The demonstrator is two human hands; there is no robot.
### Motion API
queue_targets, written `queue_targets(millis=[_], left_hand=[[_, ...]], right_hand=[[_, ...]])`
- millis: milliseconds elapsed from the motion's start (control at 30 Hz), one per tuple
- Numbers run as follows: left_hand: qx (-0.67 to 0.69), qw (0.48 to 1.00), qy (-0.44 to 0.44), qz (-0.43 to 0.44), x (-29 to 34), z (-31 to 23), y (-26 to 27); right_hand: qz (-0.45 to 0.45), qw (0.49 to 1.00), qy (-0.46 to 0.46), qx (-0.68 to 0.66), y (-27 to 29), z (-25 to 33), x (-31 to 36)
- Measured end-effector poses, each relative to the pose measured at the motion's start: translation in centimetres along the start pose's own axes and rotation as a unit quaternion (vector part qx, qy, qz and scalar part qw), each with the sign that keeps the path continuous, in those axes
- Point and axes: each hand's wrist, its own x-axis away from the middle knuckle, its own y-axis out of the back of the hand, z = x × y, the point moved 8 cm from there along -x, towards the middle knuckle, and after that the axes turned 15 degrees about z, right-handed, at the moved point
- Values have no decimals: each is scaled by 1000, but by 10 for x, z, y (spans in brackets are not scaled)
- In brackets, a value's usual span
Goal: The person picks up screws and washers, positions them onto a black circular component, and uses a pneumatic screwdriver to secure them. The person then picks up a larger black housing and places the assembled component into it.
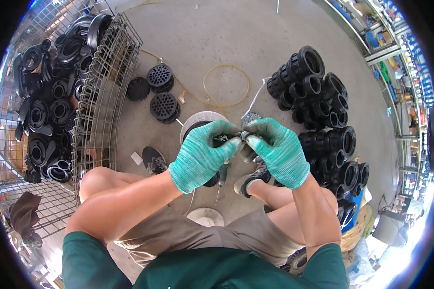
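Note:
Both my hands wear green gloves with greyed fingertips and meet in front of me. Between their fingertips is a small dark piece [244, 136], too small to name. My left hand [202, 151] is closed, thumb against forefinger, and small metal bits [222, 138] show in its curled fingers. My right hand [278, 151] pinches the dark piece from the other side, its lower fingers curled underneath. Just beyond the hands lies a heap of small grey metal parts [251, 117]. A white bucket [202, 115] with something black on it is partly hidden behind the left hand.
On the left, a wire cage [99, 91] holds black plastic fittings [38, 113]. Black ribbed fittings [323, 139] are stacked at right. Round black grates [164, 107] and a yellowish hose [249, 82] lie on the floor. A power driver [222, 176] stands between my feet.

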Motion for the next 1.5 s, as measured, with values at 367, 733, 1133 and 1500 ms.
queue_targets(millis=[367, 733, 1133, 1500], left_hand=[[70, 995, 73, 22, -3, 4, -4], [129, 990, 56, 1, -2, 12, 0], [240, 965, 103, 3, 2, 23, 6], [220, 969, 108, 32, 1, 26, 2]], right_hand=[[2, 1000, -3, -14, 6, -4, -6], [-7, 999, 10, -49, 3, -5, -2], [85, 876, -305, 363, 128, -192, -15], [-54, 949, -47, 306, 93, -58, -16]])
